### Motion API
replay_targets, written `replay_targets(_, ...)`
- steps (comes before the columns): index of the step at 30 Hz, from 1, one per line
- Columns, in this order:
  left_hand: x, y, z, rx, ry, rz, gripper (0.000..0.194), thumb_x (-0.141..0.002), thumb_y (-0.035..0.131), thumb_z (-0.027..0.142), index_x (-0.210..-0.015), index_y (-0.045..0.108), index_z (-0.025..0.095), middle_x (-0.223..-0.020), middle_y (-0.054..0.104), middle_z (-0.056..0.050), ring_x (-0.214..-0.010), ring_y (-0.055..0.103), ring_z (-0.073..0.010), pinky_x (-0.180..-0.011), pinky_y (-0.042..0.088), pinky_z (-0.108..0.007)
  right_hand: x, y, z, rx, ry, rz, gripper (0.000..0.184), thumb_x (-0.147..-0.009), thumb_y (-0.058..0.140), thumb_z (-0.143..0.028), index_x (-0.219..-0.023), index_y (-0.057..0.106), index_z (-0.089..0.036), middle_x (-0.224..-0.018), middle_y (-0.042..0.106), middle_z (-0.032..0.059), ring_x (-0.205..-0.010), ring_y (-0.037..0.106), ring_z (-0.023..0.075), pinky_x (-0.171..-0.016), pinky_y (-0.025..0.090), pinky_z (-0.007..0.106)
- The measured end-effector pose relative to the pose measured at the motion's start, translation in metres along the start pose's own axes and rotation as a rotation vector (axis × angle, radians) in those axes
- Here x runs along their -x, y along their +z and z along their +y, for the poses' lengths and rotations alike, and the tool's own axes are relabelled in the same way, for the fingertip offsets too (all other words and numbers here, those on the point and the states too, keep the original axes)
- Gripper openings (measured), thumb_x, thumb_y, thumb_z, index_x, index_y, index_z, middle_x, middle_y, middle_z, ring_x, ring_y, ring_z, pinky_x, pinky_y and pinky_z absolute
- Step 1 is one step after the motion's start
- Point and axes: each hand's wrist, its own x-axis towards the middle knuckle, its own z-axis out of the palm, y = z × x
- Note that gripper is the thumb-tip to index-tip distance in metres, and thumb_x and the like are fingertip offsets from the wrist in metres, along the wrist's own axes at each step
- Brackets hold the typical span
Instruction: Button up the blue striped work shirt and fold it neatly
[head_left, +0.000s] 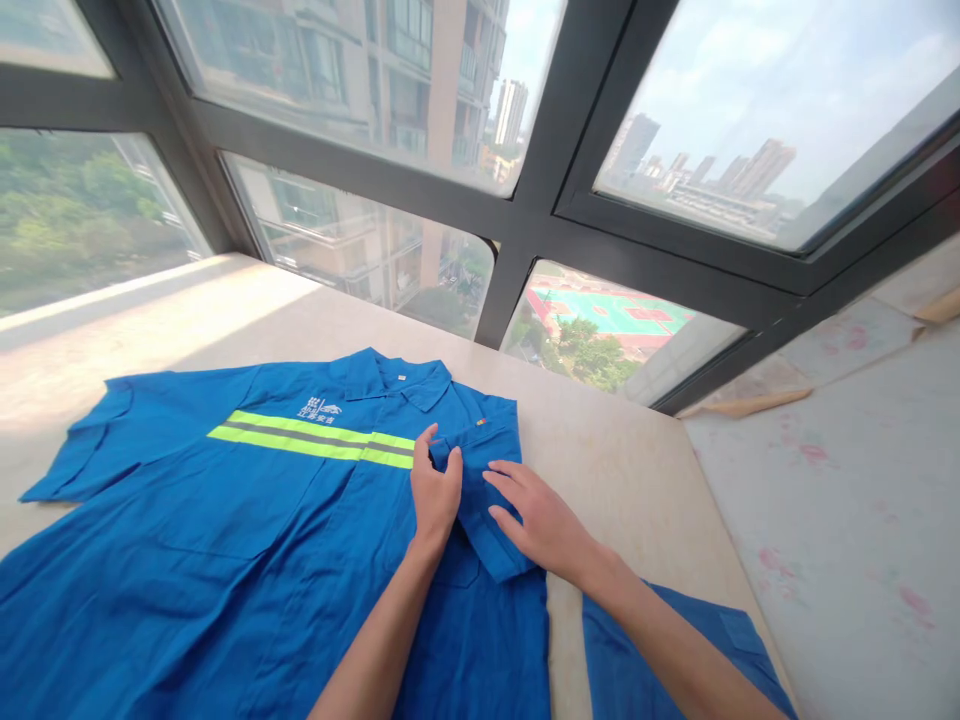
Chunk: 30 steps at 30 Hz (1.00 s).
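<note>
A blue short-sleeved work shirt [247,590] lies spread front up, its collar toward the windows. A yellow-green reflective band [300,436] with a grey stripe crosses the chest, below a white printed logo [319,410]. The sleeve on the right [480,490] is folded inward over the shirt front. My left hand [436,492] is at the inner edge of this sleeve, thumb and index finger apart; its other fingers are mostly hidden. On the sleeve's outer side, my right hand [536,515] rests with fingers spread, touching the cloth.
A second blue cloth piece [675,640] lies at the lower right, partly under my right forearm. The pale surface [600,460] meets dark-framed windows [525,230] behind. Along the right runs a wall with peeling floral paper [832,500].
</note>
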Motion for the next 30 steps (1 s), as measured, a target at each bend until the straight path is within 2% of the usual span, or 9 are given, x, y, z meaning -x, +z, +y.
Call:
replay_targets(3, -0.008, -0.009, 0.000, -0.143, 0.133, 0.055, 0.047, -0.087, 0.055, 0.026, -0.132, 0.052, 0.015, -0.132, 0.058, -0.014, -0.122, 0.054, -0.0256, -0.106, 0.042, -0.043, 0.008, 0.011, -0.001, 0.065, 0.043, -0.106, 0.057, -0.093, 0.055, -0.033, -0.144, 0.045, -0.010, -0.154, 0.033, 0.0190, -0.143, 0.031, 0.0316, -0.115, 0.033, 0.052)
replay_targets(7, -0.019, -0.020, -0.006, -0.319, 0.258, 0.004, 0.044, -0.090, 0.048, 0.019, -0.133, 0.052, 0.013, -0.125, 0.061, -0.016, -0.119, 0.056, -0.0271, -0.105, 0.043, -0.047, 0.016, 0.028, -0.007, 0.068, -0.009, -0.238, 0.067, -0.095, 0.051, -0.048, -0.151, 0.035, -0.014, -0.159, 0.020, 0.0179, -0.148, 0.017, 0.0325, -0.117, 0.027, 0.055)
replay_targets(12, -0.021, -0.026, 0.000, -0.553, 0.423, 0.017, 0.051, -0.091, 0.047, 0.020, -0.141, 0.044, 0.008, -0.147, 0.040, -0.024, -0.141, 0.033, -0.0330, -0.111, 0.036, -0.052, 0.023, 0.043, -0.005, 0.125, -0.014, -0.200, 0.068, -0.098, 0.040, -0.053, -0.153, 0.029, -0.014, -0.161, 0.013, 0.0157, -0.150, 0.008, 0.0296, -0.119, 0.022, 0.054)
replay_targets(14, -0.017, -0.023, 0.007, -0.641, 0.530, -0.051, 0.049, -0.092, 0.049, 0.023, -0.139, 0.048, 0.009, -0.152, 0.034, -0.022, -0.146, 0.023, -0.0342, -0.114, 0.031, -0.054, 0.027, 0.050, -0.003, 0.168, -0.014, -0.196, 0.068, -0.099, 0.036, -0.053, -0.153, 0.029, -0.012, -0.160, 0.013, 0.0163, -0.150, 0.008, 0.0303, -0.119, 0.021, 0.056)
replay_targets(18, 0.000, -0.010, 0.012, -0.728, 0.701, -0.339, 0.043, -0.094, 0.046, 0.025, -0.135, 0.054, 0.015, -0.153, 0.038, -0.013, -0.148, 0.018, -0.0302, -0.118, 0.022, -0.053, 0.032, 0.062, 0.000, 0.232, -0.056, -0.160, 0.070, -0.099, 0.037, -0.052, -0.154, 0.023, -0.011, -0.160, 0.015, 0.0177, -0.149, 0.008, 0.0322, -0.119, 0.018, 0.058)
replay_targets(20, 0.010, -0.003, 0.009, -0.761, 0.694, -0.462, 0.044, -0.094, 0.046, 0.029, -0.135, 0.054, 0.015, -0.151, 0.041, -0.012, -0.146, 0.024, -0.0296, -0.119, 0.021, -0.053, 0.033, 0.064, 0.000, 0.245, -0.077, -0.143, 0.071, -0.099, 0.040, -0.050, -0.155, 0.021, -0.012, -0.160, 0.016, 0.0175, -0.149, 0.008, 0.0331, -0.119, 0.019, 0.059)
replay_targets(22, 0.017, 0.003, 0.007, -0.801, 0.631, -0.522, 0.047, -0.095, 0.045, 0.035, -0.136, 0.054, 0.013, -0.148, 0.044, -0.015, -0.143, 0.032, -0.0300, -0.118, 0.023, -0.052, 0.033, 0.063, -0.001, 0.251, -0.087, -0.134, 0.070, -0.098, 0.044, -0.049, -0.154, 0.023, -0.013, -0.159, 0.018, 0.0179, -0.149, 0.009, 0.0344, -0.118, 0.020, 0.060)
replay_targets(27, 0.016, 0.022, 0.026, -0.932, 0.454, -0.481, 0.058, -0.094, 0.045, 0.038, -0.140, 0.047, 0.003, -0.136, 0.052, -0.027, -0.131, 0.045, -0.0370, -0.104, 0.037, -0.055, 0.033, 0.059, -0.006, 0.248, -0.101, -0.088, 0.069, -0.096, 0.046, -0.050, -0.152, 0.029, -0.014, -0.157, 0.027, 0.0177, -0.146, 0.021, 0.0342, -0.117, 0.022, 0.061)
replay_targets(30, 0.006, 0.041, 0.036, -0.917, 0.605, -0.543, 0.061, -0.094, 0.044, 0.043, -0.144, 0.043, 0.008, -0.145, 0.045, -0.024, -0.140, 0.034, -0.0366, -0.110, 0.030, -0.056, 0.034, 0.060, -0.007, 0.259, -0.096, -0.061, 0.065, -0.097, 0.043, -0.050, -0.150, 0.035, -0.013, -0.155, 0.031, 0.0189, -0.144, 0.025, 0.0335, -0.118, 0.022, 0.059)
